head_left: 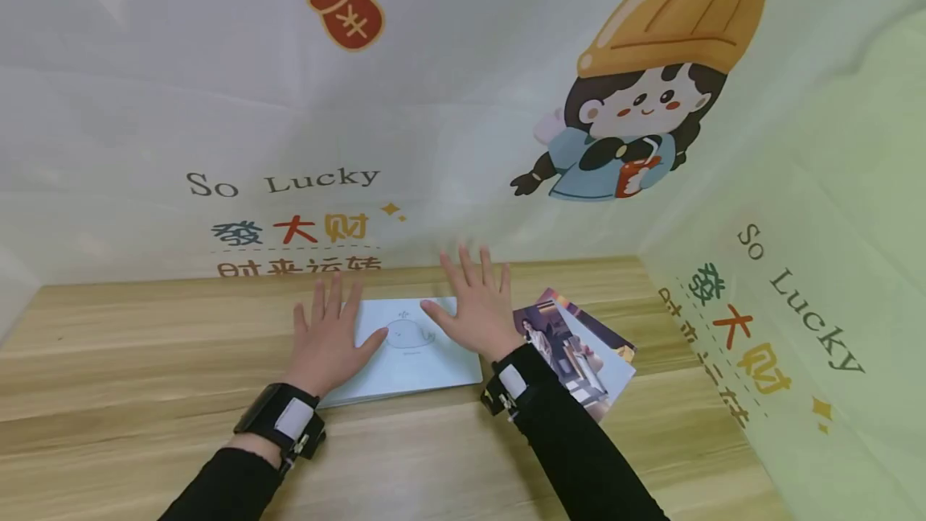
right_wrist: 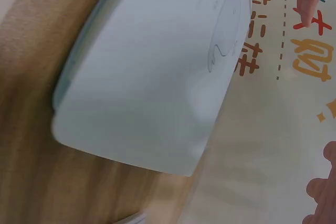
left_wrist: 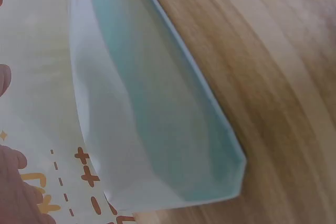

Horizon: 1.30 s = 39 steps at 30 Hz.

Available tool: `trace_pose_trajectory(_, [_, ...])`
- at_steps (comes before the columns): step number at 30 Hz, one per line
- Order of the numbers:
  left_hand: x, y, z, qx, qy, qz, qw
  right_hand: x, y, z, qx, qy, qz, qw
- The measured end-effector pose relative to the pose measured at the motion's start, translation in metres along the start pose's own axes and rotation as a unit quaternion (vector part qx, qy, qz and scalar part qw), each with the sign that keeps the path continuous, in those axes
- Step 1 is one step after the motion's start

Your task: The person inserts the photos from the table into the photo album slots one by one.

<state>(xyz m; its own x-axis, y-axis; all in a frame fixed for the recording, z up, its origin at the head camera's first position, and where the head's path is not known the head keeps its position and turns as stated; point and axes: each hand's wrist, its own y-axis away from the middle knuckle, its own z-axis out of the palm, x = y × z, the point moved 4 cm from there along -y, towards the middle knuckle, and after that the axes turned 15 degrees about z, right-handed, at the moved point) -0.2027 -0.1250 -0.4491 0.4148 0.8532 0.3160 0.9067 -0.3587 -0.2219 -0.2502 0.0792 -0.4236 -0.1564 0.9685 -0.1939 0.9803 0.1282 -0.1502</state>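
Framing the booklet (head_left: 411, 364), straight-fingered left hand (head_left: 329, 344) and right hand (head_left: 477, 308) are gripping nothing, seemingly aligning it, next likely needing a pinch.

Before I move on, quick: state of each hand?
Left hand: open, holding nothing, at the pale booklet.
Right hand: open, holding nothing, at the booklet's right end.

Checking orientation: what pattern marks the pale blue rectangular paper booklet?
The booklet bears a whale-like line drawing, clearest in the head view.
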Motion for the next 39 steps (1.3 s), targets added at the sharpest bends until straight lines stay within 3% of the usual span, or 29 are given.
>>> trace_pose_trajectory(6, [0.002,0.005,0.003,-0.008,-0.023,-0.005,0.9997,0.002,0.009,0.008,-0.012,0.001,0.011,0.9999])
trace_pose_trajectory(10, [0.004,0.009,0.013,-0.027,-0.041,0.004,0.9988,0.003,0.016,0.018,-0.035,0.016,0.016,0.9991])
trace_pose_trajectory(22, [0.017,0.026,0.045,-0.078,0.007,0.008,0.9969,0.007,0.037,0.053,-0.112,0.072,0.026,0.9907])
trace_pose_trajectory(31, [0.021,0.028,0.046,-0.077,0.004,0.013,0.9969,0.006,0.047,0.055,-0.154,0.049,0.027,0.9865])
trace_pose_trajectory(39, [0.019,0.026,0.044,-0.081,0.042,0.01,0.9958,0.005,0.047,0.049,-0.193,0.024,0.032,0.9803])
